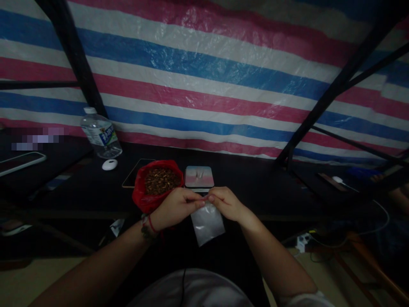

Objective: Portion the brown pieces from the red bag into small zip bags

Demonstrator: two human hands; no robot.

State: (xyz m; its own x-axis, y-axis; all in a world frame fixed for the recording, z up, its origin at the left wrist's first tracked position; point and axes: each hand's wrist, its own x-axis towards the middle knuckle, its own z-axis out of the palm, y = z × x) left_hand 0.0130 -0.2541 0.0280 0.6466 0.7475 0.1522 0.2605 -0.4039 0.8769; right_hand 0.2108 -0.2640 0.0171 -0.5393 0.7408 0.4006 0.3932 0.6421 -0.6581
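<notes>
Both my hands pinch the top edge of a small clear plastic zip bag [208, 225], which hangs down in front of the table edge. My left hand [179, 207] grips the bag's left corner, its fingers pressed together. On the other corner, my right hand [225, 202] is closed with thumb against fingers. Just beyond the hands lies a small digital scale [198, 176] with a shiny top. Left of it stands an opened red plastic bag [139, 197] full of small brown pieces [162, 180], partly behind my left hand.
A dark phone [129, 178] lies behind the red bag. Farther left are a white rounded case [109, 164], a clear bottle [101, 134] and another phone [24, 162]. Black metal bars [315, 111] and a striped plastic sheet [204, 94] stand behind the black table [246, 183]. A cable [367, 192] hangs at right.
</notes>
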